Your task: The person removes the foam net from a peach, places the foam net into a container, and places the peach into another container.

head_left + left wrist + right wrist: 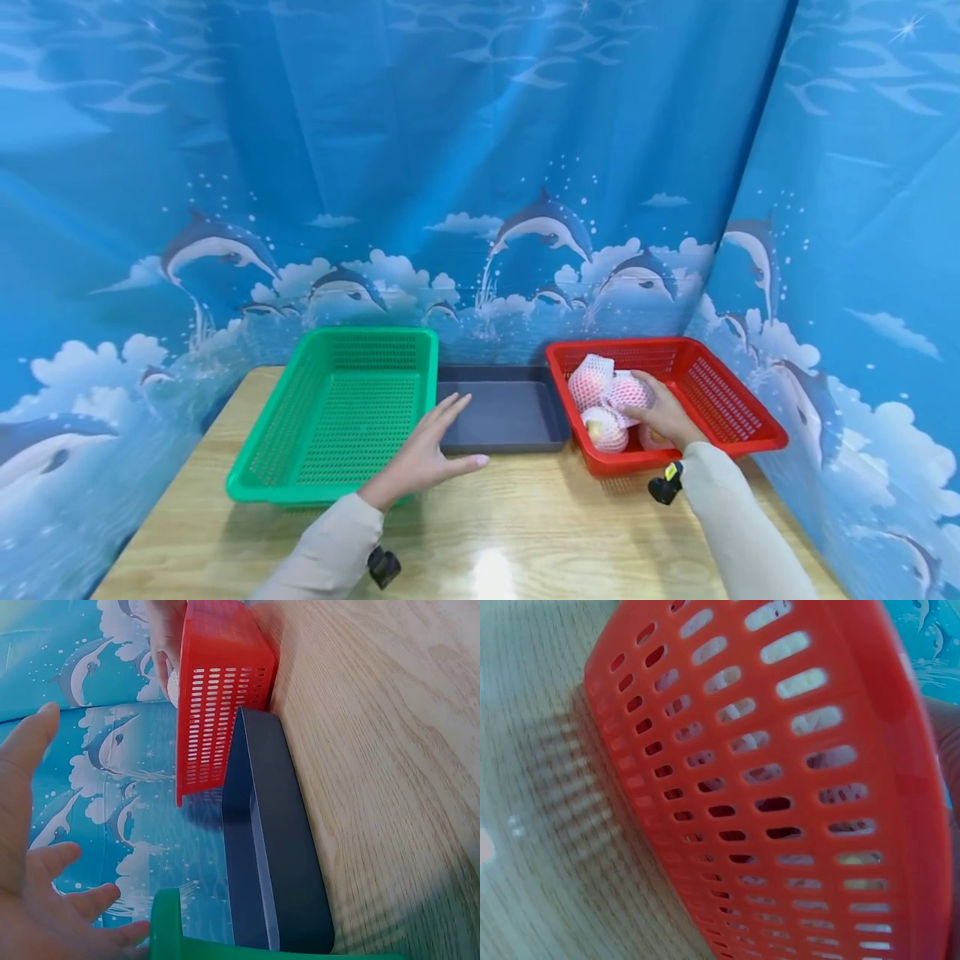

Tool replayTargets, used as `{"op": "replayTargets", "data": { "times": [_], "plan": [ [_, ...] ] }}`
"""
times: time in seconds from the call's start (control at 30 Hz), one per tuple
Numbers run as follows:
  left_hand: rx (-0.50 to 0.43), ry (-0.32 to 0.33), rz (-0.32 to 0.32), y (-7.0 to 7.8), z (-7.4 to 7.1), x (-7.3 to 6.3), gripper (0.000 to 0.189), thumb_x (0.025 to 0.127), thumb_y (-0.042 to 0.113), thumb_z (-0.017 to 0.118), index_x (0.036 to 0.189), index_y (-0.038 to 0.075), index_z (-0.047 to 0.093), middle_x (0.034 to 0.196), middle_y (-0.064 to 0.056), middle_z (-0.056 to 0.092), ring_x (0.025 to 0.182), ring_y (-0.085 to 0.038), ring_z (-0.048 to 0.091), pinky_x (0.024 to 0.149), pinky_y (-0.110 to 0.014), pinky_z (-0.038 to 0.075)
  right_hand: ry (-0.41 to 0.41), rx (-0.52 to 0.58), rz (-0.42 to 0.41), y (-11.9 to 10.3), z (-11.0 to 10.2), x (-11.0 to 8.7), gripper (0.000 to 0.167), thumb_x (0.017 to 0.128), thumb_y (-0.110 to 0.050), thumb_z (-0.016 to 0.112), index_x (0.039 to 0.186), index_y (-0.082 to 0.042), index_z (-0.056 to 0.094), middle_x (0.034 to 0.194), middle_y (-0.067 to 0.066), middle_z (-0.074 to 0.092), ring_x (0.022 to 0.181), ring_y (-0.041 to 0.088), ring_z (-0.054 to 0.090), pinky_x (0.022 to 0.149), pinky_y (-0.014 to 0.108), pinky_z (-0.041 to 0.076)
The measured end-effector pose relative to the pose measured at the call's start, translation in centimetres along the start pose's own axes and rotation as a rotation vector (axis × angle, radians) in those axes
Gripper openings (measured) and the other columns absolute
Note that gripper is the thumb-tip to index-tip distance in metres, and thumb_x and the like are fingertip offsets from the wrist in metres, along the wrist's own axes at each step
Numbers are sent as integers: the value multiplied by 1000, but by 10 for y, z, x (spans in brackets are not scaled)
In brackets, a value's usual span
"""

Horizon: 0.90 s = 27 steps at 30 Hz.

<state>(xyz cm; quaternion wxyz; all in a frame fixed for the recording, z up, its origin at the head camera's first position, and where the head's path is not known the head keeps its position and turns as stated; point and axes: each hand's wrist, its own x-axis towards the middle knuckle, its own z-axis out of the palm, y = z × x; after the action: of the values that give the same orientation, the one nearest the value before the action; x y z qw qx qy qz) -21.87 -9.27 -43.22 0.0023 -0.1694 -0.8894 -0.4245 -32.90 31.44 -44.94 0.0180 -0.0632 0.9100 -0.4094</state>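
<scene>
In the head view, my right hand [667, 417] reaches into the red basket [738, 446], its thumb and fingers around a pinkish fruit in a white foam net [628, 393]. More net-wrapped fruits lie beside it: a pink one [591, 383], a yellowish one [606, 431] and one partly under the hand [654, 438]. In the right wrist view the basket's slotted wall [727, 780] hides most of the grip. My left hand [422, 457] hovers by the green basket's right edge, fingers spread, holding nothing; its spread fingers also show in the left wrist view.
A green basket [258, 442] stands at the left on the wooden table [525, 533]. Between both baskets lies a shallow dark grey tray [498, 412]. Behind them hangs a blue dolphin-print curtain [450, 167], with another side of it at the right.
</scene>
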Motion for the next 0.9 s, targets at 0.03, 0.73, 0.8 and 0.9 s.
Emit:
{"op": "replayTargets", "data": {
  "times": [0.03, 0.73, 0.8, 0.9],
  "plan": [
    [-6, 3, 1, 0, 0, 0, 92, 76, 57, 73, 152, 30, 27, 159, -4, 17, 143, -37, 19, 106, -70, 26, 6, -2, -5, 0, 1, 1, 78, 87, -22, 70, 148, -1, 26, 149, 28, 28, 133, 46, 28, 107, 68, 28],
    [-95, -18, 68, -3, 10, -7, 92, 77, 52, 74, 152, 28, 26, 159, -5, 17, 141, -39, 24, 104, -71, 28, 13, -29, 118, 2, 9, 5, 93, 83, -28, 74, 151, -4, 15, 147, 27, 28, 127, 45, 34, 101, 64, 40],
    [-94, -16, 76, -3, 11, -7, 91, 77, 52, 74, 151, 28, 27, 159, -5, 17, 141, -39, 25, 104, -71, 28, 17, -22, 126, 2, 10, 4, 93, 83, -27, 74, 150, -3, 15, 146, 27, 30, 126, 45, 36, 101, 63, 41],
    [-95, -13, 83, -3, 12, -8, 91, 77, 52, 74, 151, 28, 27, 159, -5, 17, 141, -39, 25, 104, -71, 28, 21, -8, 126, 1, 10, 2, 91, 84, -27, 74, 149, -3, 16, 144, 28, 32, 124, 45, 38, 101, 62, 41]
  ]
}}
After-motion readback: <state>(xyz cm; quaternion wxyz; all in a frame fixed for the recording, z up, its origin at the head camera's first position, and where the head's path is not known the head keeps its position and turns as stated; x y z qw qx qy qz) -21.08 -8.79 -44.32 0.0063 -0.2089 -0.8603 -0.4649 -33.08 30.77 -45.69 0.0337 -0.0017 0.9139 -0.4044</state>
